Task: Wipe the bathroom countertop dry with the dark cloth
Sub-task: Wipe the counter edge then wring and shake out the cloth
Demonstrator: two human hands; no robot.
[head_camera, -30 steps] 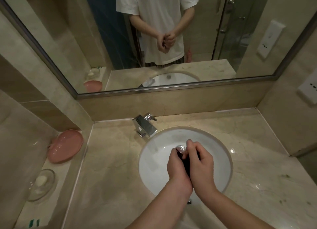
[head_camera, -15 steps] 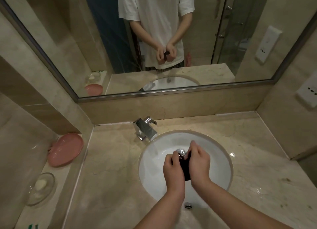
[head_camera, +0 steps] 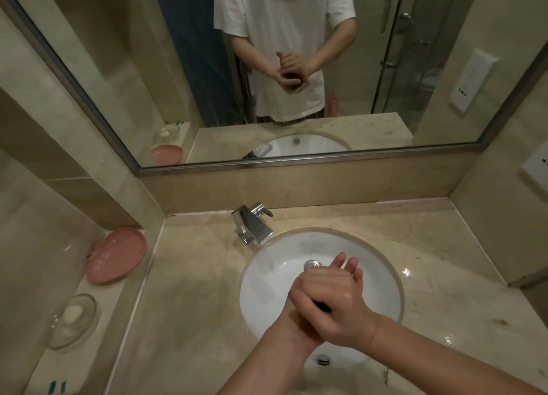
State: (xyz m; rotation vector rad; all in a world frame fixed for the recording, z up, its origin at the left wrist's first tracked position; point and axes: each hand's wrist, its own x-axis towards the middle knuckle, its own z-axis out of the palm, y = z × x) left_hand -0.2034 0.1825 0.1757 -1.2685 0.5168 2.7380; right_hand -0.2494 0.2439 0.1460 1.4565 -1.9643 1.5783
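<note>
Both hands are pressing together over the white sink basin (head_camera: 267, 282), the right hand (head_camera: 335, 308) lying across the left hand (head_camera: 299, 320). The dark cloth (head_camera: 321, 306) is squeezed between them, only a thin dark sliver showing at the gap. The chrome faucet (head_camera: 252, 222) is standing behind the basin on the beige marble worktop (head_camera: 192, 291). A pink soap dish (head_camera: 115, 255) is sitting on the side ledge to the left.
</note>
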